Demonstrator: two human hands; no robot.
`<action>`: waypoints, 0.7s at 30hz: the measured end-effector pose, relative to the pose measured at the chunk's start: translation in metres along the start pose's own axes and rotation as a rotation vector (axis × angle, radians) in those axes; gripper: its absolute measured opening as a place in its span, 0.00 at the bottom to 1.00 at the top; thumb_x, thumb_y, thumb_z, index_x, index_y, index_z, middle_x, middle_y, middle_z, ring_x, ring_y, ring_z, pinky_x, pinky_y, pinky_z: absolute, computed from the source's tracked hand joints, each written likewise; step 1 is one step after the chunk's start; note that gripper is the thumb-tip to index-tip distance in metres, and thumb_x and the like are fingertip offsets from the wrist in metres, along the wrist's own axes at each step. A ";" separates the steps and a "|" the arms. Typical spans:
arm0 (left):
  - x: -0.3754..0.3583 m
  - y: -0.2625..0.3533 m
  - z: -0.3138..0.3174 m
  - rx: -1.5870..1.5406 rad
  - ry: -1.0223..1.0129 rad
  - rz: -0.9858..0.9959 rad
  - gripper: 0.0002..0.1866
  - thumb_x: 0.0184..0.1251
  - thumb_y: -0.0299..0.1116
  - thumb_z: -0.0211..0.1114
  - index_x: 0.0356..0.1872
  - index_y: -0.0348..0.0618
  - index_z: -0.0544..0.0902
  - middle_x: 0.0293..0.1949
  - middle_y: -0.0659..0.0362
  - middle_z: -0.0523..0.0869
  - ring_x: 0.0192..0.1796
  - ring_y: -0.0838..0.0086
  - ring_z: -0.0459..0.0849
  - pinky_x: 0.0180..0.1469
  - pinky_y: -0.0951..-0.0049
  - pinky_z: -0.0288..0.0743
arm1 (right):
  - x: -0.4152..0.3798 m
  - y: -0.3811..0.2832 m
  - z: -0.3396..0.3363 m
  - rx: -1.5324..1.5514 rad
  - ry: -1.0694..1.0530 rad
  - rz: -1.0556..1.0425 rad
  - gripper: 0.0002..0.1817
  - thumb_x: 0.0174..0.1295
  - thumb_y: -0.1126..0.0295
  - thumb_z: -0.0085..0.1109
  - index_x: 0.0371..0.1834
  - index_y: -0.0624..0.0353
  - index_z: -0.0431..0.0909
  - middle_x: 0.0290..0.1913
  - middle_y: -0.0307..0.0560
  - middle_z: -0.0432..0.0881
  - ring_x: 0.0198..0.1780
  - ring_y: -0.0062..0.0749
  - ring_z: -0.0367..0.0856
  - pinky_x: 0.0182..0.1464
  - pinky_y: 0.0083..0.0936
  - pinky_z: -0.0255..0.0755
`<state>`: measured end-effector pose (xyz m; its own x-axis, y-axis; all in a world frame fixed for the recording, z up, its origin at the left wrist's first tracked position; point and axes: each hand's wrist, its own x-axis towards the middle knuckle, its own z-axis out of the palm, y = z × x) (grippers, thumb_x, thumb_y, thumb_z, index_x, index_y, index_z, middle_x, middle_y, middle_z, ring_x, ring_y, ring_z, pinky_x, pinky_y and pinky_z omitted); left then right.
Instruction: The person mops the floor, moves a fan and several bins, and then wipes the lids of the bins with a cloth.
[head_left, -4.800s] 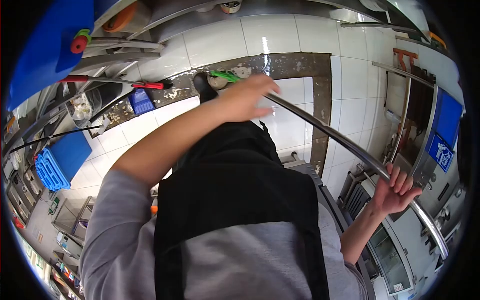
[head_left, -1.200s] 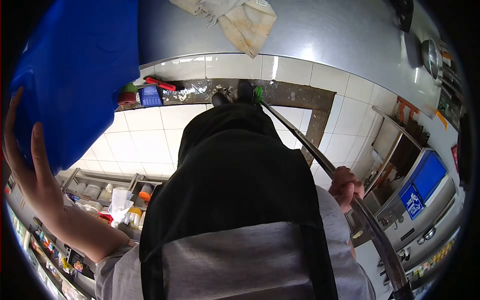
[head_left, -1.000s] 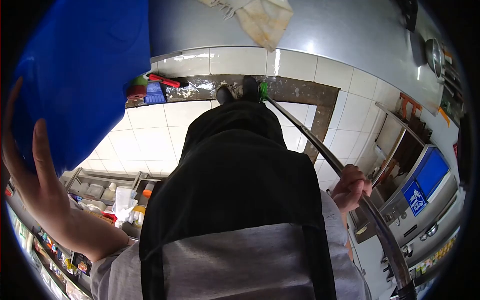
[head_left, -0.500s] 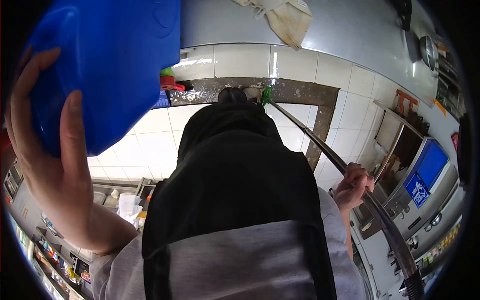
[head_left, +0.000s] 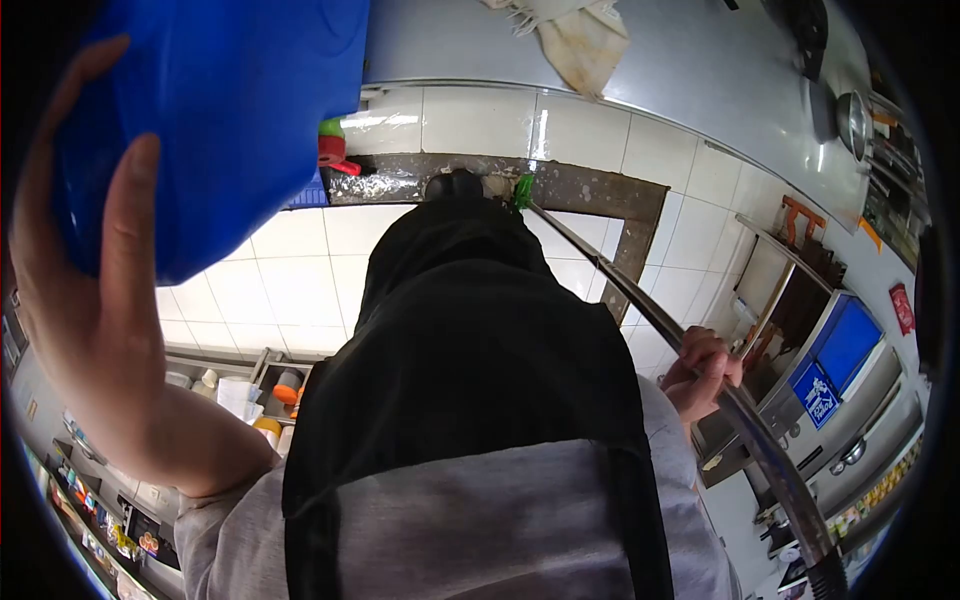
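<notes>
A large blue plastic container (head_left: pixel 240 110) fills the upper left, partly out of view. My left hand (head_left: pixel 115 230) is wrapped around its near corner, thumb on the side facing me and fingers around the outer side. In my right hand (head_left: pixel 703 365) is a long metal pole (head_left: pixel 640 297), gripped in a closed fist at my right side. The pole slants down to a green end (head_left: pixel 523 190) at the floor by my shoes; too little of that end shows to tell its kind. Its upper part runs past my hand toward the lower right.
A steel counter (head_left: pixel 700 70) crosses the top with a stained cloth (head_left: pixel 585 50) on it. White tiles (head_left: pixel 290 290) and a dark floor channel (head_left: pixel 600 190) lie below. A red-and-green object (head_left: pixel 333 148) sits beside the container. At the left is a drawer (head_left: pixel 270 385) with bottles.
My left hand and the blue container have risen a little in view. The pole and its green end have shifted slightly left, with my right hand still around it.
</notes>
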<state>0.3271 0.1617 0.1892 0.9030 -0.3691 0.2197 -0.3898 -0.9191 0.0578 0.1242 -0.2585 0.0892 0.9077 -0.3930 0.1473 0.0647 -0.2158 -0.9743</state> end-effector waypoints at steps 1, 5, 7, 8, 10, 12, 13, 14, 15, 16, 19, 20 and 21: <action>-0.001 0.000 0.001 0.031 -0.012 -0.018 0.18 0.77 0.42 0.52 0.62 0.50 0.76 0.62 0.54 0.77 0.61 0.59 0.80 0.60 0.50 0.77 | -0.004 0.000 0.000 -0.006 0.007 0.001 0.15 0.74 0.67 0.46 0.26 0.57 0.62 0.18 0.42 0.64 0.22 0.30 0.63 0.30 0.29 0.62; -0.008 -0.017 -0.004 0.000 -0.075 0.023 0.17 0.78 0.40 0.50 0.61 0.48 0.77 0.63 0.53 0.77 0.61 0.59 0.79 0.61 0.51 0.76 | -0.011 0.003 0.002 0.011 -0.011 -0.045 0.16 0.73 0.66 0.47 0.26 0.57 0.61 0.17 0.42 0.64 0.21 0.29 0.63 0.28 0.29 0.61; -0.004 -0.013 0.001 -0.034 -0.086 0.056 0.17 0.78 0.39 0.49 0.61 0.49 0.77 0.63 0.54 0.77 0.61 0.58 0.80 0.61 0.53 0.77 | -0.014 0.008 0.004 0.041 -0.030 -0.073 0.16 0.73 0.65 0.47 0.26 0.57 0.61 0.17 0.42 0.64 0.21 0.29 0.62 0.27 0.29 0.60; -0.005 -0.011 0.003 -0.094 -0.094 -0.003 0.17 0.78 0.40 0.49 0.62 0.50 0.76 0.63 0.54 0.76 0.62 0.57 0.79 0.61 0.52 0.76 | -0.013 0.007 0.006 0.024 0.010 -0.066 0.16 0.73 0.65 0.47 0.25 0.57 0.61 0.17 0.42 0.64 0.20 0.28 0.62 0.27 0.29 0.60; 0.000 -0.004 -0.001 -0.052 -0.104 -0.061 0.21 0.76 0.46 0.51 0.65 0.54 0.73 0.65 0.54 0.74 0.64 0.57 0.76 0.65 0.48 0.70 | -0.007 0.005 0.005 0.000 0.031 -0.058 0.16 0.72 0.65 0.48 0.25 0.56 0.61 0.17 0.43 0.65 0.20 0.28 0.62 0.26 0.29 0.59; 0.003 -0.007 -0.005 0.071 -0.083 0.019 0.22 0.75 0.48 0.52 0.65 0.55 0.72 0.66 0.54 0.74 0.65 0.56 0.74 0.67 0.48 0.68 | -0.004 0.001 0.000 -0.008 -0.018 -0.047 0.16 0.72 0.65 0.48 0.25 0.56 0.61 0.17 0.43 0.65 0.20 0.28 0.61 0.25 0.29 0.59; 0.002 -0.009 -0.004 0.188 -0.049 0.103 0.23 0.75 0.50 0.52 0.66 0.57 0.71 0.66 0.54 0.73 0.67 0.56 0.73 0.68 0.48 0.66 | 0.001 0.006 -0.001 -0.021 -0.062 -0.053 0.16 0.72 0.65 0.49 0.25 0.56 0.61 0.16 0.43 0.65 0.20 0.28 0.61 0.25 0.28 0.59; 0.000 -0.011 -0.004 0.130 -0.072 0.073 0.25 0.74 0.53 0.52 0.66 0.55 0.72 0.67 0.54 0.72 0.68 0.56 0.72 0.70 0.50 0.63 | 0.010 0.010 -0.003 0.017 -0.078 -0.059 0.16 0.71 0.65 0.50 0.25 0.55 0.60 0.16 0.43 0.66 0.19 0.27 0.61 0.25 0.28 0.58; -0.005 -0.018 -0.005 0.144 -0.062 0.058 0.25 0.74 0.53 0.52 0.66 0.55 0.72 0.67 0.54 0.72 0.68 0.56 0.72 0.70 0.50 0.63 | 0.020 0.015 -0.005 0.098 -0.068 -0.061 0.16 0.70 0.66 0.50 0.24 0.55 0.60 0.16 0.42 0.64 0.19 0.27 0.60 0.25 0.27 0.58; -0.015 -0.027 -0.006 0.054 -0.131 -0.026 0.23 0.70 0.48 0.58 0.63 0.54 0.74 0.64 0.54 0.74 0.65 0.58 0.74 0.67 0.49 0.67 | 0.030 0.022 -0.005 0.107 -0.016 -0.075 0.16 0.70 0.66 0.50 0.24 0.55 0.60 0.16 0.42 0.64 0.19 0.27 0.60 0.25 0.27 0.58; -0.028 -0.029 -0.003 -0.081 -0.228 -0.125 0.21 0.66 0.43 0.65 0.58 0.53 0.77 0.60 0.55 0.76 0.62 0.61 0.77 0.63 0.50 0.69 | 0.043 0.033 -0.005 0.139 0.048 -0.070 0.15 0.70 0.68 0.50 0.25 0.54 0.60 0.16 0.41 0.63 0.20 0.26 0.61 0.26 0.26 0.59; -0.020 -0.020 0.001 -0.065 -0.207 -0.052 0.21 0.65 0.42 0.66 0.58 0.53 0.78 0.59 0.55 0.77 0.62 0.61 0.77 0.63 0.51 0.69 | 0.041 0.031 -0.002 0.121 0.019 -0.081 0.14 0.70 0.68 0.50 0.25 0.55 0.61 0.17 0.41 0.64 0.21 0.26 0.62 0.27 0.26 0.60; -0.008 -0.009 0.006 -0.048 -0.192 0.028 0.20 0.64 0.42 0.66 0.57 0.52 0.78 0.59 0.55 0.77 0.61 0.61 0.77 0.63 0.51 0.68 | 0.039 0.028 -0.002 0.096 -0.015 -0.082 0.14 0.70 0.69 0.50 0.26 0.55 0.61 0.18 0.42 0.65 0.22 0.26 0.62 0.28 0.26 0.60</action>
<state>0.3246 0.1723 0.1808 0.9079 -0.4179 0.0321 -0.4189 -0.9023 0.1019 0.1605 -0.2816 0.0680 0.9038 -0.3635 0.2257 0.1780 -0.1602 -0.9709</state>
